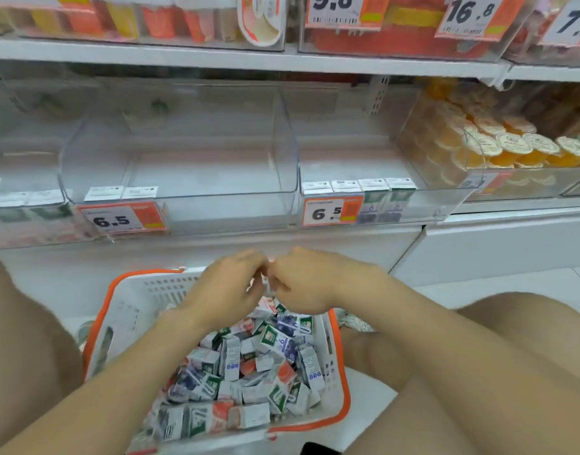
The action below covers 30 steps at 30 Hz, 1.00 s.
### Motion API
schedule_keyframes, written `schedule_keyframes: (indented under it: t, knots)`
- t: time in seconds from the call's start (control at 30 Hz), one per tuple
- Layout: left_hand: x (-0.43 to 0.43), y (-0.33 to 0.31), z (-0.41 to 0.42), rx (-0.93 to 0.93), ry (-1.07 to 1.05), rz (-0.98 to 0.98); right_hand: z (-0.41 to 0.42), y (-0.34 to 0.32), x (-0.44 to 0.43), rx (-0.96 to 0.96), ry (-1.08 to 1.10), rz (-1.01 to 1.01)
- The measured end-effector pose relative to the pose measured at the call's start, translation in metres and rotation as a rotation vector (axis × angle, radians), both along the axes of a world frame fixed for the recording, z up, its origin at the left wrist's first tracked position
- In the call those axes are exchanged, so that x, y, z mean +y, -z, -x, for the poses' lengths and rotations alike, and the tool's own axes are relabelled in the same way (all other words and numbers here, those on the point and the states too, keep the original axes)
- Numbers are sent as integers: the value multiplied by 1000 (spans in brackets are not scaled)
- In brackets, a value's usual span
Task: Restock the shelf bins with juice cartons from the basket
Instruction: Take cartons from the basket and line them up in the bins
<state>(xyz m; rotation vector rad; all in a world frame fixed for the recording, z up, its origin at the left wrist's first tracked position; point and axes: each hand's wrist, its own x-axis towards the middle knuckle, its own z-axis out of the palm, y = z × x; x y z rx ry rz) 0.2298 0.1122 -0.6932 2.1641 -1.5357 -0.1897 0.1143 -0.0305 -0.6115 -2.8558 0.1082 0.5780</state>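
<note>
A white basket with an orange rim (131, 300) sits on the floor between my knees, full of several small juice cartons (249, 372) in green, blue and red prints. My left hand (227, 284) and my right hand (303, 279) meet above the basket's far side, fingers curled together around a small carton (266, 284) that is mostly hidden. Above stands a clear shelf bin (183, 159) with only two cartons at its front left. The bin to its right (364, 192) holds a few cartons (385, 198) along its front.
Orange price tags reading 6.5 (117, 220) hang on the bin fronts. A bin of orange jelly cups (498, 149) is at right. The upper shelf (249, 57) carries packed bins. My bare knees flank the basket on a white floor.
</note>
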Motion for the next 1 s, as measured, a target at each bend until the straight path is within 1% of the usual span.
schedule_keyframes:
  t: [0.1, 0.13, 0.23, 0.33, 0.47, 0.53, 0.6, 0.67, 0.73, 0.83, 0.9, 1.0]
  knots:
    - [19, 44, -7, 117, 40, -456, -6, 47, 20, 247, -76, 51]
    - [25, 56, -7, 141, 40, -571, -6, 61, 27, 311, -111, 75]
    - [39, 86, 1, 215, 51, -752, -7, 94, 38, 431, -196, 125]
    - [50, 107, 9, 344, 92, -911, -9, 115, 41, 473, -243, 140]
    - [58, 129, 18, 575, 107, -992, -4, 144, 43, 449, -352, 89]
    - [59, 137, 24, 603, 109, -1041, 2, 160, 46, 450, -396, 79]
    - [59, 142, 32, 583, 138, -1065, 7, 175, 47, 471, -385, 34]
    - [58, 143, 36, 563, 163, -1050, 11, 183, 45, 450, -392, 22]
    - [58, 142, 33, 583, 171, -1031, 12, 188, 44, 416, -426, 28]
    - [59, 136, 18, 706, 124, -1005, 14, 196, 48, 428, -486, 39]
    - [60, 137, 10, 813, 77, -1004, 15, 203, 51, 414, -456, 20]
    - [62, 139, 6, 893, 28, -1014, 17, 204, 55, 408, -408, -7]
